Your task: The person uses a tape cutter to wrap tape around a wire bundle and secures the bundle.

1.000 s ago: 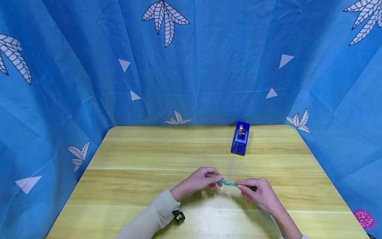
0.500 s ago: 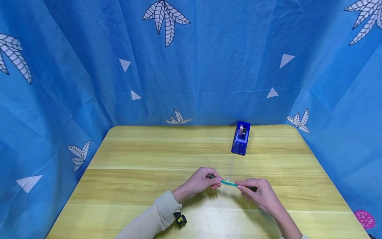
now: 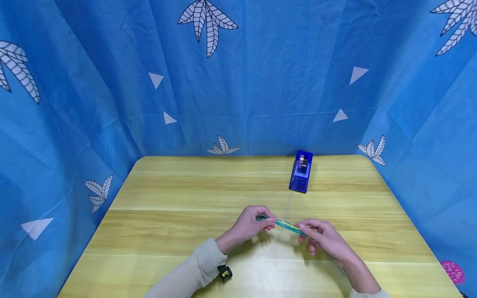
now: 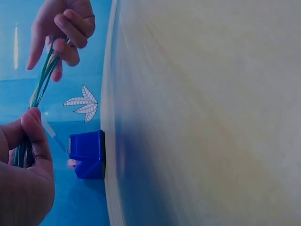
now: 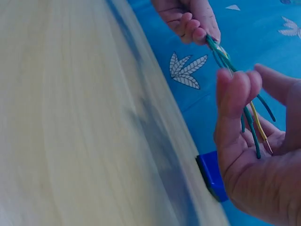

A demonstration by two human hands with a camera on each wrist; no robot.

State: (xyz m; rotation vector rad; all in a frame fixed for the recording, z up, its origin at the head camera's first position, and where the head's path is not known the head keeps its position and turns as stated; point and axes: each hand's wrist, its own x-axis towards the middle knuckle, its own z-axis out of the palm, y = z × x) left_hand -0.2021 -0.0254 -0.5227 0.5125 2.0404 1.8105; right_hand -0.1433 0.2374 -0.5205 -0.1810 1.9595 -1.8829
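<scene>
Narrow on both sides, the grip is on wires: I have the left hand (image 3: 249,225) pinching a green-and-yellow bundle of wires (image 3: 286,224) between thumb and fingers, and the right hand (image 3: 327,240) pinching the same bundle farther along. I take the blue tape dispenser (image 3: 301,174) as my landmark. The wires are on its near side, raised off the tabletop (image 3: 167,248), the left hand nearer and to the left of it, the right hand nearer and to the right. Through the left-wrist camera I make out a clear strip (image 4: 52,134) running from the tape dispenser toward the wires, close to the left fingertips. On my right-wrist feed, loose wire ends stick out past the right grip, over the palm; the yellow one has a copper-coloured tip. How many wires there are, I cannot tell. Nearer than the tape dispenser and to its left I see a pale sleeve (image 3: 191,270), with a small dark device (image 3: 225,273) by the cuff. Behind the tape dispenser hangs a blue curtain (image 3: 275,74) printed with white leaves.
</scene>
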